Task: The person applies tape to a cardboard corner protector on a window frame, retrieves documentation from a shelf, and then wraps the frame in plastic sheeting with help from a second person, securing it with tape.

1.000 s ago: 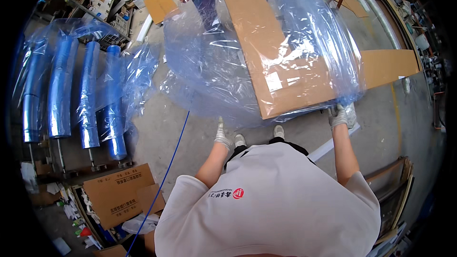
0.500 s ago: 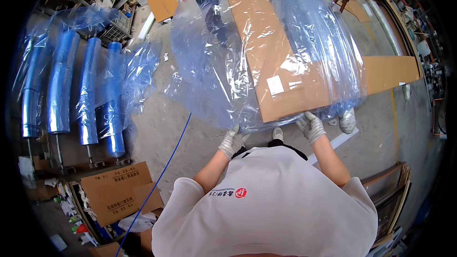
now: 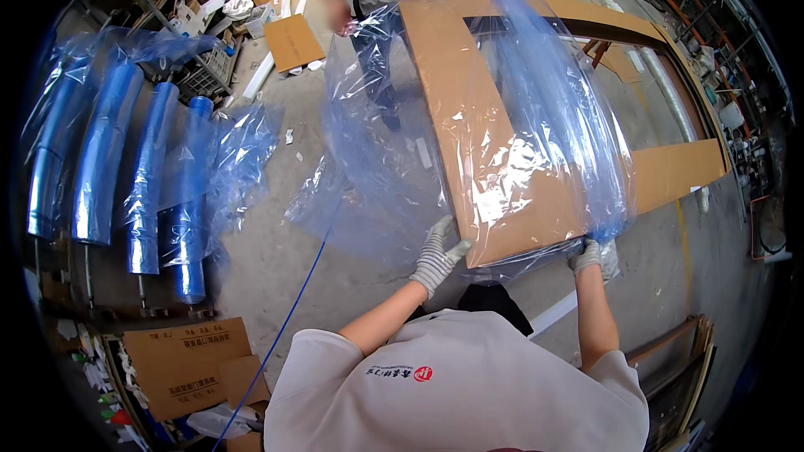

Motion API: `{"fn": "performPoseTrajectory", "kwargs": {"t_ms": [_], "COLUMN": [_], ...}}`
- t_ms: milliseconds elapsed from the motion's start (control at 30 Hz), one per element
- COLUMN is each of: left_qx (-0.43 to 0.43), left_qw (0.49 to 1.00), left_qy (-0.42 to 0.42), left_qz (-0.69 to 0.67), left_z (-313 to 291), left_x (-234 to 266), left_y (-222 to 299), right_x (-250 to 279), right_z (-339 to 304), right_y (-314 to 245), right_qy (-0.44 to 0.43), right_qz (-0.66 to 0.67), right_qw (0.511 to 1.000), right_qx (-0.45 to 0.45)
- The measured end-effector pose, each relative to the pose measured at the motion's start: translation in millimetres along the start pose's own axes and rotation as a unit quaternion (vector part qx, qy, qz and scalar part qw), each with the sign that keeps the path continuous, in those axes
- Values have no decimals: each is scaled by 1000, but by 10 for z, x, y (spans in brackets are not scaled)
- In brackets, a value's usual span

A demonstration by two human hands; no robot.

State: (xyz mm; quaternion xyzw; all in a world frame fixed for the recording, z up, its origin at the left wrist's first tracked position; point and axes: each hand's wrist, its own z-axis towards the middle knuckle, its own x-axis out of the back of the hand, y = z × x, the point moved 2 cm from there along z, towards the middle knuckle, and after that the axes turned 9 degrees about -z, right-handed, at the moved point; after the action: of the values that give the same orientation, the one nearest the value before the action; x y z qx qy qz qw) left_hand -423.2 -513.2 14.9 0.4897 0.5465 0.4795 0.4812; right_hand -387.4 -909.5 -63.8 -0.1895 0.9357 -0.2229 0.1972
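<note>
Loosely, blue plastic [image 3: 557, 105] wraps the cardboard [image 3: 473, 121]. The left hand [image 3: 440, 258] (gloved) spreads wide by its corner; the right hand [image 3: 587, 256] touches the near edge, grip impossible to tell.

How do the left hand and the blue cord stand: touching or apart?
Apart. The head view shows grey floor between the gloved left hand and the blue cord.

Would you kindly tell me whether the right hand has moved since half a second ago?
Yes, the right hand has moved to the right, now closer to the yellow floor line.
</note>
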Motion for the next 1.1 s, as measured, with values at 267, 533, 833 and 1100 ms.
{"fn": "performPoseTrajectory", "kwargs": {"t_ms": [267,533,833,1100], "left_qx": [184,346,370,315], "left_qw": [972,885,810,874], "left_qy": [62,70,-7,-91], "left_qz": [-130,-303,-455,-359], "left_z": [188,72,419,422], "left_x": [-150,-286,-496,-665], "left_y": [-284,50,-133,400], "right_x": [132,32,-28,192], "right_z": [-116,-545,-621,-1150], "right_y": [97,-88,-88,-338], "right_qy": [-58,-88,-172,-345], "right_qz": [-22,-103,-57,-105], "right_qw": [995,973,974,927], "right_qx": [-79,-185,-136,-103]}}
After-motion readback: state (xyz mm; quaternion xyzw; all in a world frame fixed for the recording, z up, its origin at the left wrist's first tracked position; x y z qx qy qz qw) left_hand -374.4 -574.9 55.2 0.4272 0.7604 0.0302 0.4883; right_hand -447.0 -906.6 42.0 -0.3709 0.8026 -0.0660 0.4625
